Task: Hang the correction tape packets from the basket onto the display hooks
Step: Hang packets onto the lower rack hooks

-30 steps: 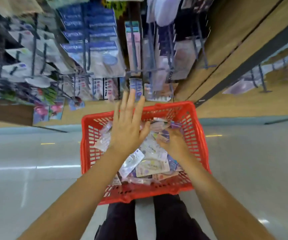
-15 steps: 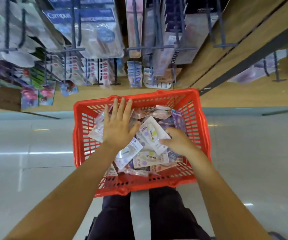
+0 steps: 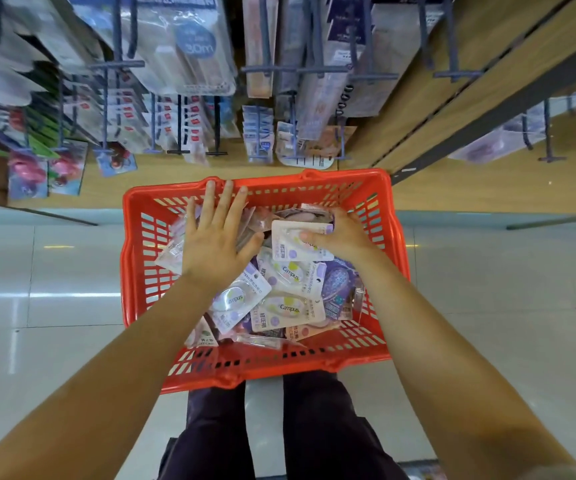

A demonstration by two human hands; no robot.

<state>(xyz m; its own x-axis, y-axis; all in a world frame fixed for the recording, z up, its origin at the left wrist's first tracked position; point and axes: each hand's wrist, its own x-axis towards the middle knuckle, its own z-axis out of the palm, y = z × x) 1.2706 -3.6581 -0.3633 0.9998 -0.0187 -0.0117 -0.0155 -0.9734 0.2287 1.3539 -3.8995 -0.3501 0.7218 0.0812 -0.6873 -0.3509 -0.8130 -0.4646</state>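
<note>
A red plastic basket (image 3: 134, 265) stands on the floor in front of my legs, filled with several pastel correction tape packets (image 3: 281, 308). My left hand (image 3: 215, 237) lies flat with straight fingers on the packets at the basket's far left. My right hand (image 3: 340, 237) is at the far right of the pile, its thumb and curled fingers pinching a white and purple packet (image 3: 291, 249). Display hooks (image 3: 293, 69) with hanging stationery jut from the wooden panel above the basket.
Packed rows of hanging packets (image 3: 189, 53) fill the rack to the left and centre. A wooden panel (image 3: 453, 109) with a dark slot runs diagonally at right, with more hooks (image 3: 551, 157) beyond. Glossy grey floor tiles (image 3: 44, 341) lie on both sides.
My left hand slid deeper over the pile toward the basket's far rim. My right hand moved up the right side and took hold of a packet. The view tilted down toward the basket.
</note>
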